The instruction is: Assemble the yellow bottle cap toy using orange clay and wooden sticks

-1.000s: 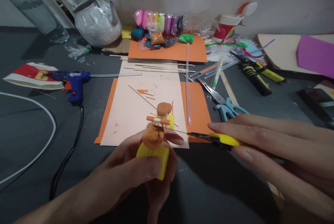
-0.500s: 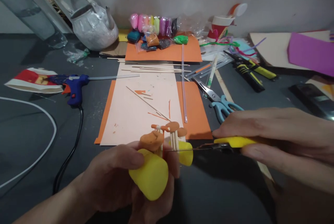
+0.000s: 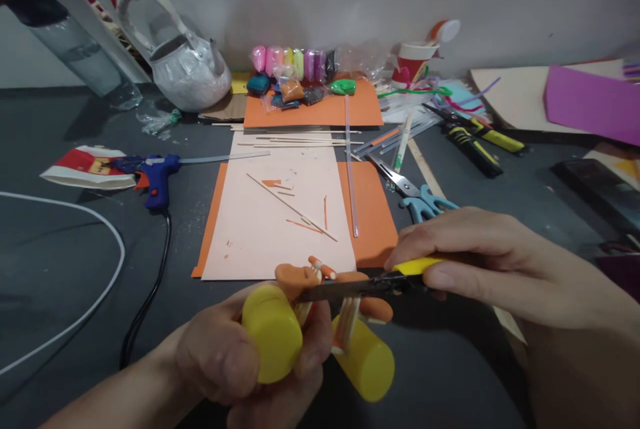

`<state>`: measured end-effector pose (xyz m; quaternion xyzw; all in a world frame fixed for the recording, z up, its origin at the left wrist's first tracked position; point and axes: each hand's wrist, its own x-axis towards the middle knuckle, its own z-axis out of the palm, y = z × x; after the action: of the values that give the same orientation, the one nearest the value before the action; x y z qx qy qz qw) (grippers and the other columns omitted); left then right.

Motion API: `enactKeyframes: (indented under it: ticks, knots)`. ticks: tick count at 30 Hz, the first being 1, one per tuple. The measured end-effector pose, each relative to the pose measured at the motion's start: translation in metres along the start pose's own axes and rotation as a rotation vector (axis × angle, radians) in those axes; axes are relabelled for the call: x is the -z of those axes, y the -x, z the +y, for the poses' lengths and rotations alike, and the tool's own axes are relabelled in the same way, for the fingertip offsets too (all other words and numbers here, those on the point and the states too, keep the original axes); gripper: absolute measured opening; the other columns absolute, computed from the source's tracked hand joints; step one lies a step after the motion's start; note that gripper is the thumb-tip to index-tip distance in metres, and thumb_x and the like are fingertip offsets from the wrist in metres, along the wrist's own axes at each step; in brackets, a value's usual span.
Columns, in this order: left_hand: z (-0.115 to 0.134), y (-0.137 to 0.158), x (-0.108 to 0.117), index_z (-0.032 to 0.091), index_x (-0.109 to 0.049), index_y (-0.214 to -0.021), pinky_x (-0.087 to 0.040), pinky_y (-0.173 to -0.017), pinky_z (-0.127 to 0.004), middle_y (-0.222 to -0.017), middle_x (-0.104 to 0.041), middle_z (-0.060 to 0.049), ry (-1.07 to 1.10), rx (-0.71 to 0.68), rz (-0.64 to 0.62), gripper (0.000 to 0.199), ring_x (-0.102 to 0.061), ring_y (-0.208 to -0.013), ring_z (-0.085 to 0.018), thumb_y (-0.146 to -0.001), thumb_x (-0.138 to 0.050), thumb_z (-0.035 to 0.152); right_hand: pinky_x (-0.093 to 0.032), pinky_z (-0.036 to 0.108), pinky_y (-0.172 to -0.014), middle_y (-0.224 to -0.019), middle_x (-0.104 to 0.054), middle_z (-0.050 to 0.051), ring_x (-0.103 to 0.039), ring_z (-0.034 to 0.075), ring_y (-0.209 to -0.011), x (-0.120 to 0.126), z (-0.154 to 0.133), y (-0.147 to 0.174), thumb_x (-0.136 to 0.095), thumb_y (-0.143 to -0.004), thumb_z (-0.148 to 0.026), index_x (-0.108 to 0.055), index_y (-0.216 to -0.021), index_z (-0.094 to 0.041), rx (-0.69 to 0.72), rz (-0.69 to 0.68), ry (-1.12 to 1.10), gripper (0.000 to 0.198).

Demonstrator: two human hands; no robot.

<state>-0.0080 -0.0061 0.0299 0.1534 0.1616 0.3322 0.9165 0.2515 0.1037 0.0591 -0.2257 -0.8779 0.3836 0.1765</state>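
My left hand [image 3: 220, 349] is closed around a small clay-and-stick model, its thumb and fingers on the nearer yellow cylinder [image 3: 273, 339]. A second yellow cylinder [image 3: 370, 365] sticks out to the right, beyond the fingers. Between them are short pale sticks [image 3: 349, 325] and orange clay pieces [image 3: 291, 279]. My right hand [image 3: 480, 269] grips a yellow-and-black box cutter [image 3: 417, 265]. Its dark blade [image 3: 337, 291] points left across the model, the tip beside the left orange clay piece; whether it touches the clay I cannot tell.
Pale paper [image 3: 270, 242] with stick bits lies on orange sheets [image 3: 375, 215]. Blue-handled scissors [image 3: 413, 199] and pliers [image 3: 473, 149] are at the right. A blue glue gun [image 3: 157, 179] lies left, its cord trailing forward. Behind stand a silver kettle [image 3: 193, 79] and bagged clay [image 3: 295, 65].
The model has turned and tilted in my left hand, with the far yellow cylinder swinging lower right. The box cutter has moved left, its blade now broadside over the model. The view has shifted slightly.
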Motion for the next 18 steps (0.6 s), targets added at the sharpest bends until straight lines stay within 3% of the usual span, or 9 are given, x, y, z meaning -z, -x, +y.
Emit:
enactKeyframes:
  ticks: [4,7,13,18]
  knots:
    - [-0.005,-0.002,0.012,0.017,-0.063,-0.085,-0.033,-0.025,-0.011,-0.047,-0.049,0.008,0.131,0.02,-0.159,0.036,-0.035,-0.026,-0.004,-0.076,-0.083,0.045,-0.051,0.023,-0.05,-0.076,-0.078,-0.002,-0.07,0.013,-0.058,0.001,0.002,0.001,-0.06,-0.101,-0.038,-0.076,-0.096,-0.028,-0.019,0.025,-0.01,0.02]
    - [-0.008,-0.002,0.017,0.018,-0.065,-0.091,-0.029,-0.023,-0.011,-0.049,-0.048,0.009,0.155,0.03,-0.21,0.035,-0.033,-0.026,-0.004,-0.078,-0.08,0.047,-0.051,0.022,-0.049,-0.075,-0.077,-0.002,-0.069,0.012,-0.057,0.004,0.004,0.003,-0.06,-0.1,-0.034,-0.075,-0.097,-0.028,0.0,0.008,-0.01,0.016]
    - [-0.006,-0.003,0.015,0.018,-0.068,-0.101,-0.03,-0.023,-0.012,-0.05,-0.047,0.009,0.176,0.007,-0.243,0.03,-0.031,-0.027,-0.005,-0.086,-0.075,0.042,-0.051,0.022,-0.046,-0.074,-0.076,-0.002,-0.068,0.012,-0.056,0.009,0.003,0.004,-0.058,-0.1,-0.024,-0.073,-0.096,-0.027,0.02,-0.025,0.022,0.016]
    - [-0.009,0.001,0.019,0.02,-0.067,-0.102,-0.033,-0.022,-0.014,-0.056,-0.045,0.008,0.201,-0.015,-0.239,0.028,-0.033,-0.027,-0.006,-0.089,-0.072,0.044,-0.049,0.02,-0.045,-0.066,-0.069,-0.003,-0.063,0.01,-0.05,0.014,-0.003,0.006,-0.056,-0.101,-0.026,-0.073,-0.097,-0.025,-0.056,-0.021,0.058,0.017]
